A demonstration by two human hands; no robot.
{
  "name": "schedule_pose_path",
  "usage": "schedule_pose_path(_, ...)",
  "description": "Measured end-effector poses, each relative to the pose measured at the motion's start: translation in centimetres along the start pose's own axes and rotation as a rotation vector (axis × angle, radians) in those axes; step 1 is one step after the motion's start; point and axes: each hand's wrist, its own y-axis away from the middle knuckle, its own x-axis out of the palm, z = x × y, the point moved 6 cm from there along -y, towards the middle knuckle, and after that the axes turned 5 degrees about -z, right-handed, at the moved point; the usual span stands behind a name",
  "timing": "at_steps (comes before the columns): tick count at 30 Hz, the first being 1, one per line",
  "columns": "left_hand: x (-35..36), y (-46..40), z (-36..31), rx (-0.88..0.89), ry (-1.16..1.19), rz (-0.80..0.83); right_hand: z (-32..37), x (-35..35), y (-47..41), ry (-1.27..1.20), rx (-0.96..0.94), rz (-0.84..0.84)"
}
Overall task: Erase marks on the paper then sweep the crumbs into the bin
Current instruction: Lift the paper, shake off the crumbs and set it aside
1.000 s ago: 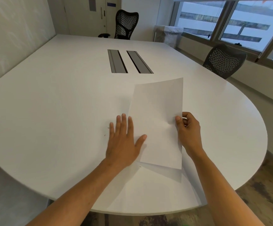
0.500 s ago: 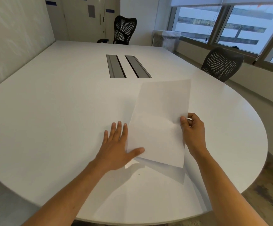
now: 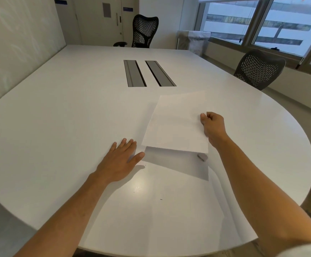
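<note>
Thin white paper (image 3: pixel 177 125) above glossy rounded table (image 3: pixel 76 117)

A large white oval table (image 3: pixel 62 127) is shown, with two grey slots (image 3: pixel 149 73) set in its middle. Two black mesh chairs are placed at the far end (image 3: pixel 144 31) and the right side (image 3: pixel 258 69). Daylight is admitted through windows (image 3: pixel 262 21) at right; a door (image 3: pixel 102 19) is seen behind.
</note>
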Motion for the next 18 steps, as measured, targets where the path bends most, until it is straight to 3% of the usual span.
schedule_pose_path(12,-0.1,0.3,-0.5,0.090,0.064,0.017,-3.1,3.4,-4.2,0.265,0.035,-0.072)
schedule_pose_path(18,-0.2,0.4,-0.8,0.119,0.051,0.026,-2.8,3.9,-4.0,0.538,-0.063,-0.072)
